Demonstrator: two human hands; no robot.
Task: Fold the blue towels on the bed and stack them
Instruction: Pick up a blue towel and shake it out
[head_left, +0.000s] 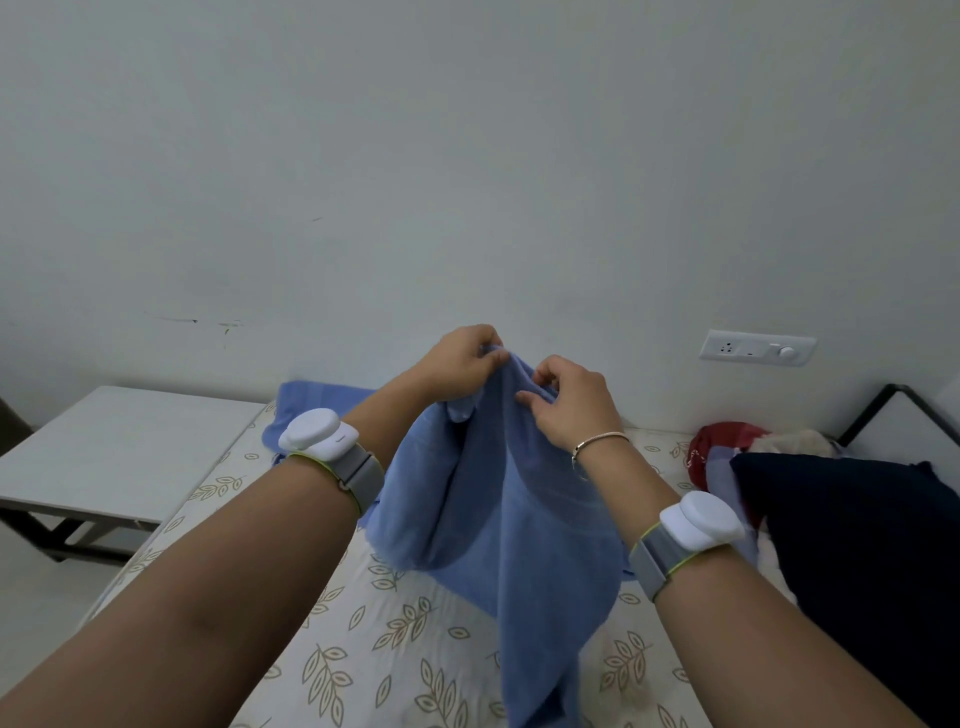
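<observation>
Blue towel (524, 519) hanging over bed (395, 644), top edge pinched by fingers (498, 356)

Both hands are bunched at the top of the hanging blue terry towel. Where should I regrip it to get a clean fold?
Probably the two corners of the top edge. The left hand and right hand pinch the blue terry towel close together, so it droops in loose folds. Slide each hand outward along that edge, gripping from above, until the towel hangs flat.
</observation>
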